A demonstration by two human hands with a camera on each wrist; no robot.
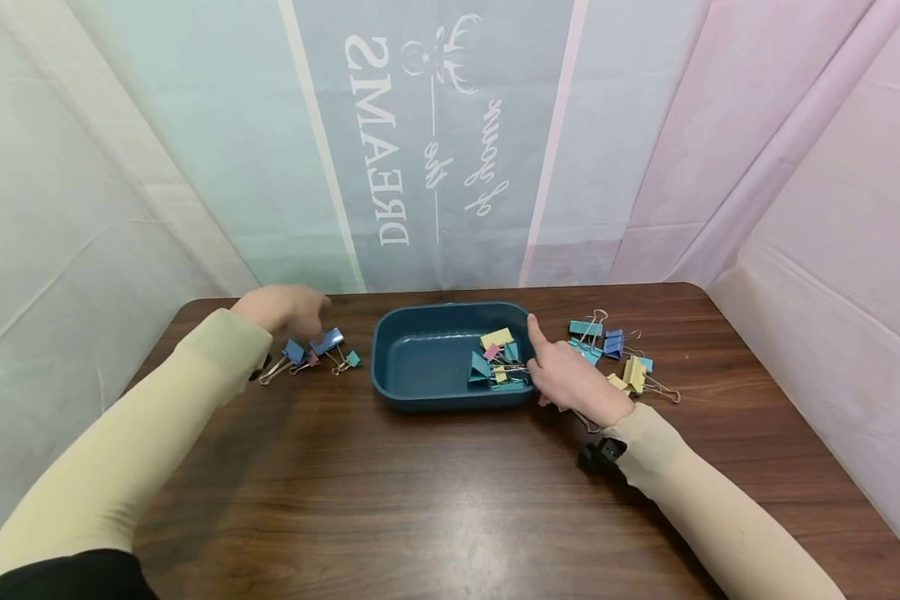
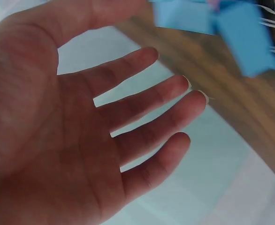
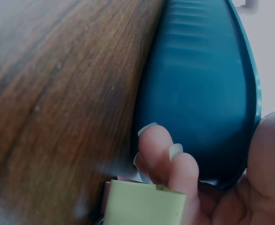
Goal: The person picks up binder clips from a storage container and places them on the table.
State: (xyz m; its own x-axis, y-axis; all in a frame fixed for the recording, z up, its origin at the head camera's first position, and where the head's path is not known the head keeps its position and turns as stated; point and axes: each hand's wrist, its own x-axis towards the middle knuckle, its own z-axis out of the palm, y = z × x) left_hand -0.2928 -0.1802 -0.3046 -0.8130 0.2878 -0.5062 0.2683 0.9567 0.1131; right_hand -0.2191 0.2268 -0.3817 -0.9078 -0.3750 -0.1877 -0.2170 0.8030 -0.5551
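brown wooden table (image 1: 405,508), pale printed cloth (image 1: 435,267) at far side. blue tray (image 1: 435,402) central, binder clips (image 1: 497,339) inside, right side. left hand (image 1: 288,310) relaxed, fingers apart, nothing held, near left clip pile (image 1: 328,340); in left wrist view the pile is blurred, cut off. right hand (image 1: 573,379) touches tray's right end; cannot tell whether it grips. right clip pile (image 1: 634,375) partly hidden by that hand.

One tray (image 1: 420,404), one table (image 1: 390,508), two hands (image 1: 288,311) (image 1: 570,379), three groups of overlapping binder clips (image 1: 330,339) (image 1: 497,337) (image 1: 634,375), exact total unclear

Brown wood-grain table (image 1: 420,500); pastel backdrop (image 1: 528,100) with white lettering (image 1: 378,150), deer motif (image 1: 442,57); pale drapes (image 1: 60,217) either side
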